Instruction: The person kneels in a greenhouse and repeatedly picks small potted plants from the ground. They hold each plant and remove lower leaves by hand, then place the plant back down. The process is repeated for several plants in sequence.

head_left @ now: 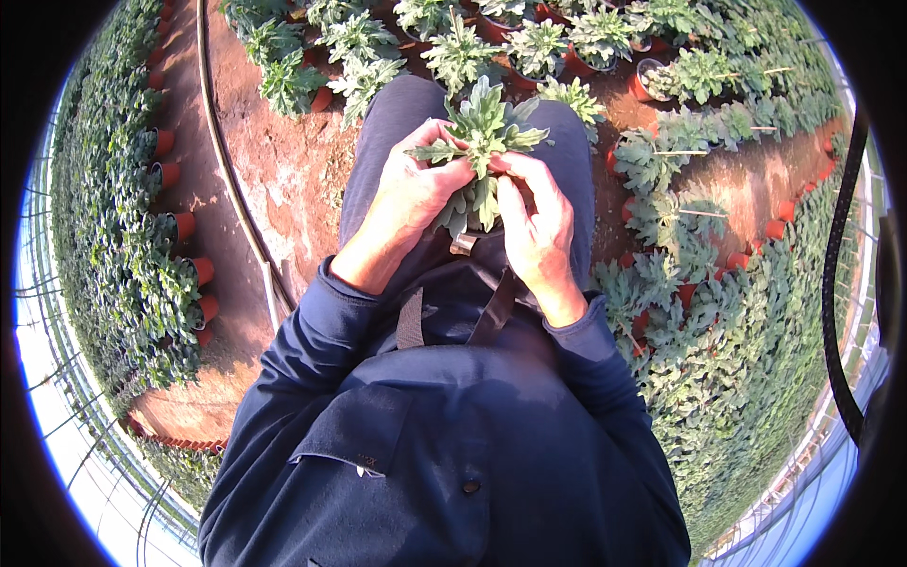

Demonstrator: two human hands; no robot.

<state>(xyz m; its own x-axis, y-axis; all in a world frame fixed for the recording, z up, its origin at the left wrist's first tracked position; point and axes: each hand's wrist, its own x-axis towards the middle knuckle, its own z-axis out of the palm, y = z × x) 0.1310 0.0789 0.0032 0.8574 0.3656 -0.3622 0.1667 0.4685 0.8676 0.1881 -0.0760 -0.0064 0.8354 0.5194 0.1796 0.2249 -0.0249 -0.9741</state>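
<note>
A leafy green potted plant (pixel 489 127), with lobed leaves, stands between my knees, close to my lap. My left hand (pixel 418 188) is at the plant's left side, its thumb and fingers closed on a leaf or stem near the middle. From the right, my right hand (pixel 535 220) reaches in, thumb and forefinger meeting at the plant's centre. What exactly the fingertips pinch is partly hidden by leaves. The plant's pot is mostly hidden below the foliage. A metal buckle or clip (pixel 463 245) shows just beneath the lower leaves, near dark straps (pixel 410 319).
Potted plants (pixel 460 53) in red-brown pots stand ahead and to the right, some with thin sticks (pixel 701 212). A dense row of plants (pixel 134 269) runs along the left. A hose (pixel 220 149) lies on the reddish ground between that row and me.
</note>
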